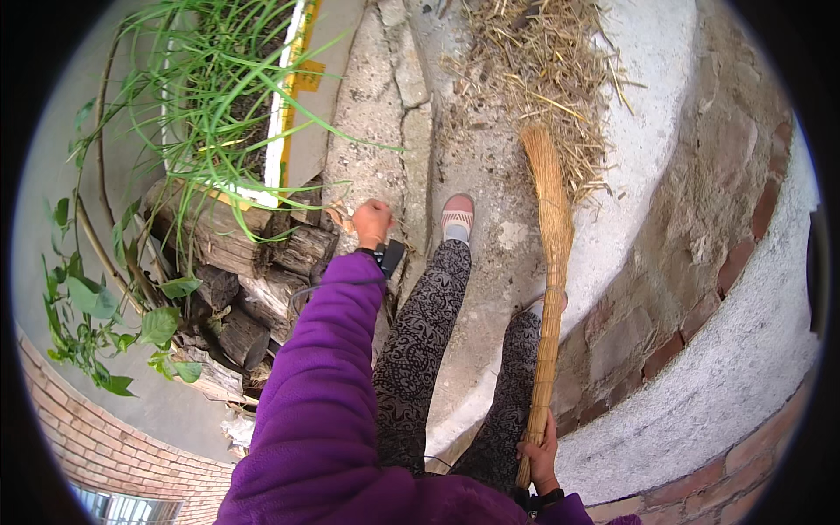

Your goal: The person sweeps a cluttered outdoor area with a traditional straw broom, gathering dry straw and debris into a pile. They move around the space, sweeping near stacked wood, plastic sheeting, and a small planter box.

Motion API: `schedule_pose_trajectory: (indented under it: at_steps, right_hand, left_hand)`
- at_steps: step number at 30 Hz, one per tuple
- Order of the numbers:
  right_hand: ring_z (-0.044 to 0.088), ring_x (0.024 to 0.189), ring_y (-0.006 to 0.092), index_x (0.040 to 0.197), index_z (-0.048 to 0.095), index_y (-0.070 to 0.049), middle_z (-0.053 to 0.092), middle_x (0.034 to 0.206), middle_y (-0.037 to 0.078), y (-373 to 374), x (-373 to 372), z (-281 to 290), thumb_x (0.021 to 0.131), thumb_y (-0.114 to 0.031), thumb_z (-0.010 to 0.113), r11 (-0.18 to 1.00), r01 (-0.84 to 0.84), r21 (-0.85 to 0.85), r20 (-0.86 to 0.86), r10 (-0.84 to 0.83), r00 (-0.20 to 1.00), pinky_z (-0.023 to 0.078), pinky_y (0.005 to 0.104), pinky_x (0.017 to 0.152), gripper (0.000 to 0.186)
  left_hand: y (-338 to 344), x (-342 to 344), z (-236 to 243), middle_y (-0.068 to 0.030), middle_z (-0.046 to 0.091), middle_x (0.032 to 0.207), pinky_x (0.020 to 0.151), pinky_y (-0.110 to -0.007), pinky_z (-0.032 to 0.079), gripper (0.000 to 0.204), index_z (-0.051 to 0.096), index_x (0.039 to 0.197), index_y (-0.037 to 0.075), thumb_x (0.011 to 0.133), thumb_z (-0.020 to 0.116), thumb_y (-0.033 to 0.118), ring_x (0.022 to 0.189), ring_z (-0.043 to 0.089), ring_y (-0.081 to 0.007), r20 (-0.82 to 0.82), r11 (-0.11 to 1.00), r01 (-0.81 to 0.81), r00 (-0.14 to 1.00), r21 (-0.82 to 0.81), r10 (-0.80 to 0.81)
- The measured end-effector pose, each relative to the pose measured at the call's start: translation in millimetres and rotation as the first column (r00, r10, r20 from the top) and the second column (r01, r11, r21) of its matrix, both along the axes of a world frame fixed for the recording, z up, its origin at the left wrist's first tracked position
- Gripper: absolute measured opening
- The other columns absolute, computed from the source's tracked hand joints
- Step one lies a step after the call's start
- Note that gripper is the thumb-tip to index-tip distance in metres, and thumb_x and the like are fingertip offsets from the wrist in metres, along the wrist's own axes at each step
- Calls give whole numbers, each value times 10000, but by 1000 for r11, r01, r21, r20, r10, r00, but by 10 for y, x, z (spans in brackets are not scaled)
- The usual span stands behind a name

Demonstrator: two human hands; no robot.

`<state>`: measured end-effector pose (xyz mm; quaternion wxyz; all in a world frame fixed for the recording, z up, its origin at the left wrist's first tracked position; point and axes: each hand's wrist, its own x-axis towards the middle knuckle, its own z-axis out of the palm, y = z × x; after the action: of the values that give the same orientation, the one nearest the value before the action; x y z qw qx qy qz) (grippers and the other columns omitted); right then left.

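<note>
- Purple sleeve (324,385) of the person fills the lower middle of the head view, nearest to the camera; it belongs to the left arm, which stretches forward.
- Left hand (372,223) is closed to a loose fist beside the stacked logs (236,289); whether it holds something, one cannot tell.
- Right hand (541,455) is wrapped tight around the thin end of the straw broom (549,262), low at the person's side.
- From there the broom slants forward, so its head reaches the heap of dry straw (534,79) on the concrete ground (472,175); the low grip probably lets the bristles lie flat against the ground.
- One foot in a pink shoe (458,214) stands forward between hand and broom.
- White box with yellow markings (289,105), long and narrow, sits on top of the logs and holds green grass-like plants (210,79).
- Curved brick wall (700,262) borders the right side.
</note>
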<state>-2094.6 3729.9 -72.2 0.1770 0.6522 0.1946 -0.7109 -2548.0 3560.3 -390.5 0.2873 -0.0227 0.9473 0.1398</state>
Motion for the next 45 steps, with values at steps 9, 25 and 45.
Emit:
schedule_pose_trajectory:
  at_steps: [9, 25, 45]
  right_hand:
    - [531, 578, 159, 1410, 263, -114, 516, 881, 82, 3, 104, 46, 674, 69, 545, 995, -20, 96, -153, 34, 988, 462, 279, 457, 809]
    - [506, 499, 142, 1399, 294, -132, 531, 807, 62, 310, -244, 1282, 707, 75, 563, 981, 17, 192, -179, 18, 984, 443, 263, 428, 770]
    - [468, 457, 134, 916, 411, -37, 480, 619, 39, 1136, -3041, 297, 777, -30, 568, 979, 203, -1, -433, -184, 882, 441, 279, 412, 210]
  left_hand:
    - [2076, 652, 1250, -71, 652, 792, 624, -252, 507, 294, 571, 1082, -5, 802, 617, 72, 683, 638, -128, 224, 753, 74, 932, 653, -285]
    - [688, 666, 3393, -59, 610, 892, 711, -257, 497, 298, 495, 1172, -50, 889, 495, 44, 802, 592, -122, 452, 771, 1, 809, 637, -375]
    - [-261, 718, 4283, -82, 606, 977, 759, -265, 521, 304, 477, 1203, -23, 903, 445, 12, 885, 608, -146, 807, 845, -387, 585, 369, -85]
